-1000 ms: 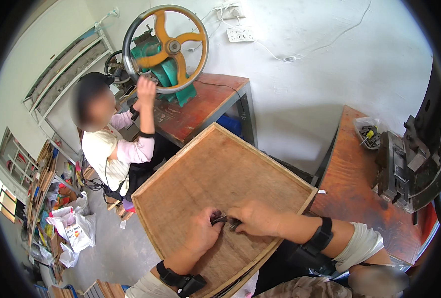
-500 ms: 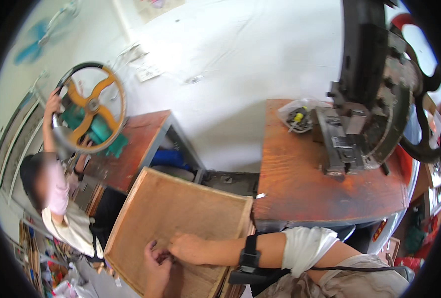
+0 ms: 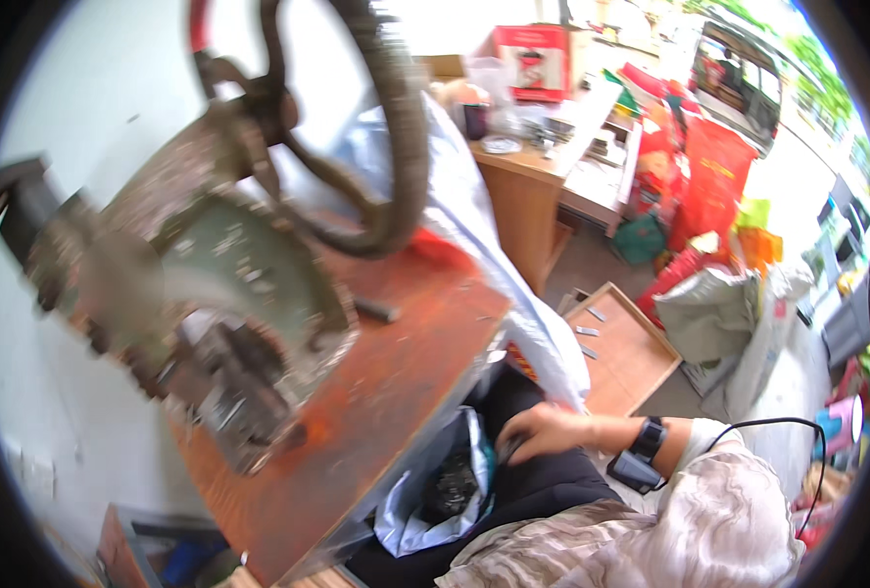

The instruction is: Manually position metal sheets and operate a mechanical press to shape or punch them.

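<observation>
A cluttered workshop: a hand-wheel press machine (image 3: 210,265) bolted onto a worn workbench (image 3: 386,392).

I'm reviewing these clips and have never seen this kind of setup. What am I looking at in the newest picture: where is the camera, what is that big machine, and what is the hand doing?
The camera sits on a person's head and looks down through a fisheye lens, so straight edges bend. Only one hand shows, coming in from the right with a dark wrist strap; by its side it is probably the right one. It reaches into an open plastic bag of small dark bits beside a reddish-brown bench. I cannot tell whether it grips anything. A worn metal press with a large handwheel stands on the bench, blurred. Beyond lie a white sheet, a wooden board on the floor and a cluttered desk.
</observation>
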The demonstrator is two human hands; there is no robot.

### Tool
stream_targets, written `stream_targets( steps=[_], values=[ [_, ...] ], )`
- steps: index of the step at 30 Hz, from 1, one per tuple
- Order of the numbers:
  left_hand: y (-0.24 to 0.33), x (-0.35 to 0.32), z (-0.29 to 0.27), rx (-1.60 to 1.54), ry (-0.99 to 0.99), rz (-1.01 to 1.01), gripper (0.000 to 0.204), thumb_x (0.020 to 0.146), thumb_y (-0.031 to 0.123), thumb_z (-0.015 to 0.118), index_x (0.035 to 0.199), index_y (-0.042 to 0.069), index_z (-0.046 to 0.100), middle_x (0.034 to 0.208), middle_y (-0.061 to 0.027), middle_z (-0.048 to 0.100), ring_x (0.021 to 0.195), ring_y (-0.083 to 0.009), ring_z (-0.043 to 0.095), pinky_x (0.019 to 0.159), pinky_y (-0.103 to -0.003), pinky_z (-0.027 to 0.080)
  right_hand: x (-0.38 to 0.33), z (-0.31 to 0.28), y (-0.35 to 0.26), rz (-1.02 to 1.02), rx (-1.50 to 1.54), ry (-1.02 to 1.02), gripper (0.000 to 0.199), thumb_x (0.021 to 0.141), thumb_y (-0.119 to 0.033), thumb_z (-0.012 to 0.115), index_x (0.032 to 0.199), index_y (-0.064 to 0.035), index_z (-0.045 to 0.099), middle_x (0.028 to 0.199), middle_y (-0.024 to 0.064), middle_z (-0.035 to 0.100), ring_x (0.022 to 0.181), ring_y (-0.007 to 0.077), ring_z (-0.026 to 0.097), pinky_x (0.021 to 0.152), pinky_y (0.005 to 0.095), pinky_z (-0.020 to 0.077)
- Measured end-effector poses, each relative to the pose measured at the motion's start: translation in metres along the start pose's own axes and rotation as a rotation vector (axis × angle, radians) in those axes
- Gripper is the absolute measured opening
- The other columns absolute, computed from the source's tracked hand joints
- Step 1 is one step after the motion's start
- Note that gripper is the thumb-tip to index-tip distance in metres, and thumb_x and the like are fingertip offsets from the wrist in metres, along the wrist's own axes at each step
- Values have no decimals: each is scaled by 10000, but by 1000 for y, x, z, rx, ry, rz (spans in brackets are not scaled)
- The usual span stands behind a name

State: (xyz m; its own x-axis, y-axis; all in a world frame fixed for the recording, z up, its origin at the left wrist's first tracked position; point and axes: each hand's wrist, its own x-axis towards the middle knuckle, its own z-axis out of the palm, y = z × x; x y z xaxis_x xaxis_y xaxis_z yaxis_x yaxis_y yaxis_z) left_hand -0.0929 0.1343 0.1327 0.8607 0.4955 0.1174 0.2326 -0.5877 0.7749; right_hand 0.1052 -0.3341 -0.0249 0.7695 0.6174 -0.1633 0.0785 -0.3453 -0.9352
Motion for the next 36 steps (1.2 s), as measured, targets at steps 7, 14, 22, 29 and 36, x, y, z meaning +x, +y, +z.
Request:
stream_targets(
  steps=[7,14,22,29,36],
  values=[
    [106,19,136,179,-343,8,446,871,-38,583,1294,-1,447,942,-63,617,866,-133,570,812,-246,448,-178,-76,284,604,272,870,286,744,-89,725,988,47,666,786,70,661,646,122,605,588,263,509],
    [101,-4,192,296,-452,-112,445,875,17,617,1292,4,461,912,-51,611,848,-120,578,787,-234,457,-178,-9,484,1078,406,1061,360,665,-80,768,983,38,648,750,111,656,554,155,606,473,295,491],
    [-8,-59,7,359,170,-161,502,782,-37,551,1270,21,455,833,-46,593,726,-125,569,610,-238,489,-126,25,504,1117,-18,912,240,643,-153,703,857,-45,705,853,192,684,833,312,670,778,380,511],
    [1,-120,-43,1026,675,-397,570,693,73,706,1228,-3,524,1089,-140,595,1023,-263,555,897,-379,441,-164,19,574,1163,-379,875,635,587,-228,839,1129,-16,585,1009,187,660,902,342,648,803,400,523],
    [-102,-251,-99,381,827,-1203,742,741,407,714,1325,27,459,1282,-149,550,1199,-250,497,967,-478,375,-174,-87,614,861,-529,1003,348,822,-115,581,1159,-30,597,1109,193,638,922,323,639,778,399,500]
  ],
)
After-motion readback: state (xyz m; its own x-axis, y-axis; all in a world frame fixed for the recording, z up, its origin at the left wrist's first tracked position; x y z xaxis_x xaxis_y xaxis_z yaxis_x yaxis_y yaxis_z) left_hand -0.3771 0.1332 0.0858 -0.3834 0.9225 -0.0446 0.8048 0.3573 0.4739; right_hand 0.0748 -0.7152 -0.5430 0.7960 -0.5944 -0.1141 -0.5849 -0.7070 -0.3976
